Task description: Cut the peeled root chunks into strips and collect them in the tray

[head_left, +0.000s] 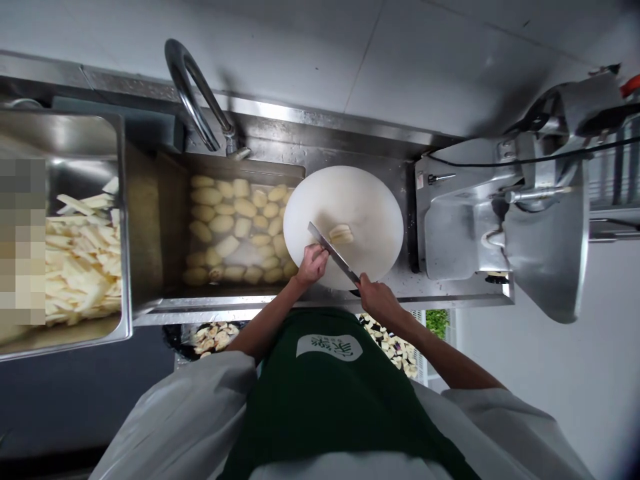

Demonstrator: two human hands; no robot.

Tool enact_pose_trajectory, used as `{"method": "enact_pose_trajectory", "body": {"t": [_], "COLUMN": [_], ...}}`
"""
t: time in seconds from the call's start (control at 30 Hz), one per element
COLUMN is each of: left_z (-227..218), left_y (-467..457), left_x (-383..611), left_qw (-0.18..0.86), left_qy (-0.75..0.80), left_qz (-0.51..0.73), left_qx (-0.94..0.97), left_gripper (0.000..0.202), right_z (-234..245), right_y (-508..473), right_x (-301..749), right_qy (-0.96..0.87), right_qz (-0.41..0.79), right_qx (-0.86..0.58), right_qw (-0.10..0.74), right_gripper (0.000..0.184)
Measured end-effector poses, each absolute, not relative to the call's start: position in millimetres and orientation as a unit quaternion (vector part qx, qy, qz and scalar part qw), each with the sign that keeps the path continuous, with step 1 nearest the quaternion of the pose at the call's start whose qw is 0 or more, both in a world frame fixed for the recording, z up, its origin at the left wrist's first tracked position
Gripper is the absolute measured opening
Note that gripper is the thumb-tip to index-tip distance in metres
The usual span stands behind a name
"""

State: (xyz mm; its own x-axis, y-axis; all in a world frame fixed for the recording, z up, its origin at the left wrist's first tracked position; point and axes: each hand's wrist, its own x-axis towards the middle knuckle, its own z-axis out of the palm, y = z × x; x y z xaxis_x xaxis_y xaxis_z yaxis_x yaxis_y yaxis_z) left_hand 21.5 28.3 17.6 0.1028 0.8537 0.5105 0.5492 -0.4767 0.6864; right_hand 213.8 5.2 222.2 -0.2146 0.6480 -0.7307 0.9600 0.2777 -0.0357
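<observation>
My right hand (379, 298) grips the handle of a kitchen knife (340, 260), its blade slanting up and left over a round white cutting board (370, 213). My left hand (313, 264) is closed with curled fingers at the board's near left edge, right beside the blade. Whatever its fingers press on is hidden. Several pale, peeled potato slices (341, 233) lie together on the board, just beyond the blade's right side.
Left of the board, a sink (173, 220) holds many peeled potatoes (245, 208) in water under a curved faucet (193, 93). Farther left, a steel pan (125, 220) contains cut potato strips (85, 260). A metal slicing machine (450, 233) stands at right.
</observation>
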Motion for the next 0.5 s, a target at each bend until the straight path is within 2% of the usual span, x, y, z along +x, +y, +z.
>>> {"method": "enact_pose_trajectory", "body": {"t": [0.27,0.43,0.5], "left_z": [15.2,26.5,34.6], "left_y": [24.9,24.1,28.8], "left_x": [18.4,18.9,28.6], "left_qw": [0.18,0.18,0.196], "left_qy": [0.502,0.513,0.538], "left_qz": [0.457,0.45,0.422], "left_qx": [0.712,0.708,0.703], "left_gripper": [0.029,0.024,0.044], "right_z": [176.2,192.7,202.2], "right_y": [25.7,14.0,2.6], "right_x": [179.2,204.4,228.3], "right_qy": [0.737,0.739,0.718], "right_qz": [-0.26,-0.261,-0.244], "right_qx": [0.554,0.583,0.629], "right_qw": [0.286,0.214,0.17], "right_gripper": [0.03,0.03,0.031]}}
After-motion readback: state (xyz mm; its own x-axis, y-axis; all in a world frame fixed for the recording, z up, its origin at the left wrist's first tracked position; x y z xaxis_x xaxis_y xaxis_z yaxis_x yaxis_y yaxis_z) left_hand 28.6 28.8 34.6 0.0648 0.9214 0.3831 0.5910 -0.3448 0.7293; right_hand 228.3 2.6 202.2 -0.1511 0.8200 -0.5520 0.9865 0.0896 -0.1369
